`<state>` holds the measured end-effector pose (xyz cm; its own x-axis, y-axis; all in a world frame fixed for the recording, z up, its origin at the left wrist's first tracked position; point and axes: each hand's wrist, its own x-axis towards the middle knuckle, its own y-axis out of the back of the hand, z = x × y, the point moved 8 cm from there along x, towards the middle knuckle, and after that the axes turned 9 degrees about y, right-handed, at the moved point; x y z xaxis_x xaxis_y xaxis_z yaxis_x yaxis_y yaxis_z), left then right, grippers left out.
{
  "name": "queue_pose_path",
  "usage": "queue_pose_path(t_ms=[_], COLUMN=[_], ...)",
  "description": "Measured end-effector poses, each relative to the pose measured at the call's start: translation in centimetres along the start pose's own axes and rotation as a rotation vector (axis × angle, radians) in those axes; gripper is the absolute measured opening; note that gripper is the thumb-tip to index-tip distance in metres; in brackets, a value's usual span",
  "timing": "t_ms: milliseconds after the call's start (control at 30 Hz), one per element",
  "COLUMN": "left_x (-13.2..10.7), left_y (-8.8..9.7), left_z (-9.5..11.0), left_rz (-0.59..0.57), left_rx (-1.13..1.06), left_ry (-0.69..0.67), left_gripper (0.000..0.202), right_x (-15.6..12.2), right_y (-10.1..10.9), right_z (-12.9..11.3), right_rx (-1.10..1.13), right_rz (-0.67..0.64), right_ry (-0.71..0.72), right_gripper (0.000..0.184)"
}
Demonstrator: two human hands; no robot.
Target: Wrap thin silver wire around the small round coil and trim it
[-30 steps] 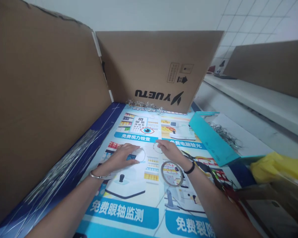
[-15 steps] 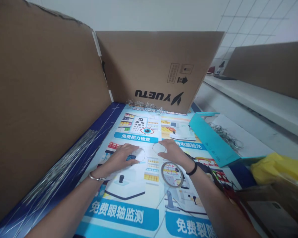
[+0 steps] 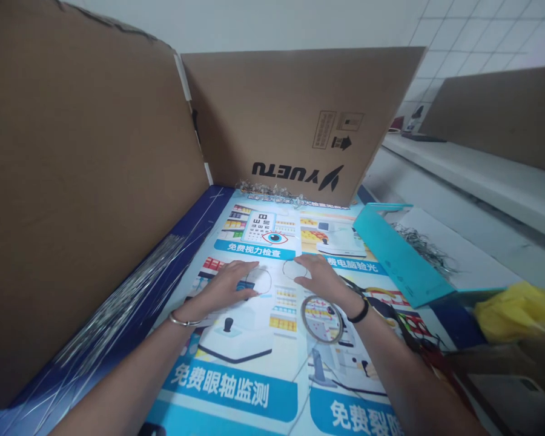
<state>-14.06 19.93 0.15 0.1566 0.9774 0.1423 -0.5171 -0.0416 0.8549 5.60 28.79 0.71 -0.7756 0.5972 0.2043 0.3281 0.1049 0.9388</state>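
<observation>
My left hand (image 3: 229,284) curves its thumb and forefinger around a small thin wire ring (image 3: 270,282), with the fingertips at the ring's edges. Across a short gap, my right hand (image 3: 323,280) spans a second small wire ring (image 3: 283,269) in the same way, thumb below and forefinger above. Both rings are at the printed sheet (image 3: 279,339); whether they rest on it I cannot tell. Just below my right hand is a larger greyish ring (image 3: 304,320), perhaps a tape roll or a wire coil. The palm sides of both hands are hidden.
Long straight wires (image 3: 118,324) lie in a bundle at left, beside a tall cardboard panel (image 3: 91,157). Wire pieces (image 3: 272,189) line the back panel (image 3: 300,109). At right are a turquoise box (image 3: 399,260) with wire pieces, dark-handled tools (image 3: 404,327) and yellow plastic (image 3: 518,309).
The whole scene has shifted slightly to the right in view. My hands keep the same hold on the two wire rings, with little visible movement.
</observation>
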Motion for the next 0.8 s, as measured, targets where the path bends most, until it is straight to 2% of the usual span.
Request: queue_pose_path(t_ms=[200,433,800], left_x=[-0.2,-0.3,-0.4], left_y=[0.1,0.2,0.5], left_z=[0.0,0.0,1.1], left_rz=[0.026,0.043,0.121], left_rx=[-0.001,0.011,0.077], left_ry=[0.012,0.009,0.014], left_gripper=[0.065,0.061,0.059], right_x=[0.0,-0.1,0.0], right_y=[-0.8,-0.8,-0.8], right_z=[0.6,0.7,0.6], right_rx=[-0.011,-0.004,-0.011], right_rz=[0.005,0.015,0.02], right_ry=[-0.012,-0.007,-0.015], right_gripper=[0.047,0.047,0.05])
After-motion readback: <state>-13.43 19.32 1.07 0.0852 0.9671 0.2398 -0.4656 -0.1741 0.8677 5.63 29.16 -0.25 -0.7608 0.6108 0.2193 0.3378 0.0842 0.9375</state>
